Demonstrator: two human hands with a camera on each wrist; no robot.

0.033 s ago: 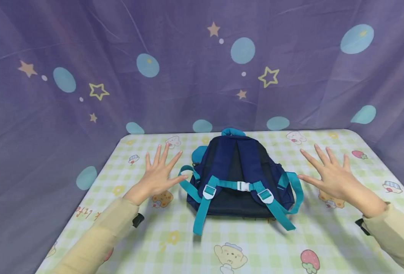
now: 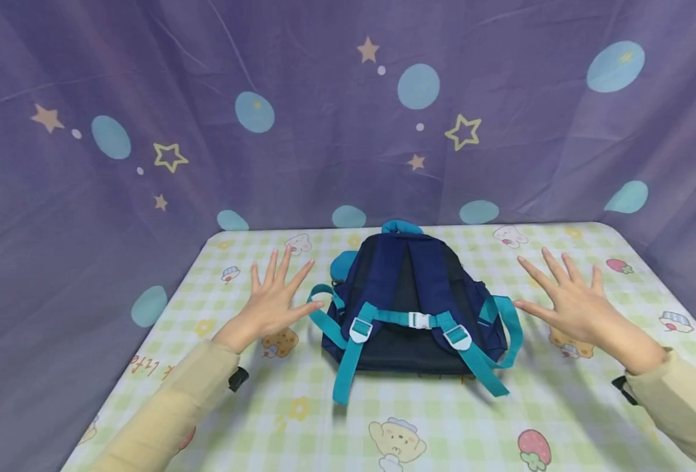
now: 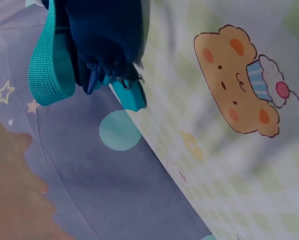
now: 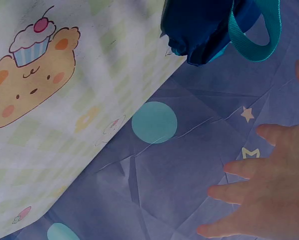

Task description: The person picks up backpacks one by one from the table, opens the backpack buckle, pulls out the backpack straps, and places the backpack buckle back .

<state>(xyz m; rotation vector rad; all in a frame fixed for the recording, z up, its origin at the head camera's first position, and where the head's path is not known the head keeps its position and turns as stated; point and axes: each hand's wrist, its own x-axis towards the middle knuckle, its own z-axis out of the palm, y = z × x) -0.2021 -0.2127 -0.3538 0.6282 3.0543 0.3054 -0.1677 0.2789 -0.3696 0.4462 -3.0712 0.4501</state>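
While both hands are held out flat and unloaded, a backpack [image 2: 407, 282] is placed between them near the middle of the table cover [image 2: 300, 446]. Its strap side is turned to the head camera, its padded teal top handle [image 2: 403, 227] toward the backdrop [image 2: 324, 39]. The body is made of dark navy fabric, rounded at the top, broader at the base; a puckered, gathered edge is shown at its side in the wrist views. Two padded navy shoulder straps are joined by a teal chest strap [image 2: 391, 318] with a white buckle [image 2: 420, 320], which is fastened. Flat teal webbing, ribbed up close, is threaded through pale adjusters [image 2: 360, 332] and bowed out at either side into a left loop [image 2: 326, 323] and a right loop [image 2: 513, 322]. The cover is printed with pale green checks and cartoon figures; the backdrop is creased purple cloth with stars and blue ovals.

Fingers are spread wide on the left hand [image 2: 269, 305] and likewise on the right hand [image 2: 578, 307], all straight, thumbs angled inward; nothing is gripped by either. Each thumb tip is seen right by the loop on its side, though contact cannot be confirmed from these angles. Forearms are covered by beige sleeves [image 2: 170, 400], and a small dark device [image 2: 238, 379] is worn below the left cuff.
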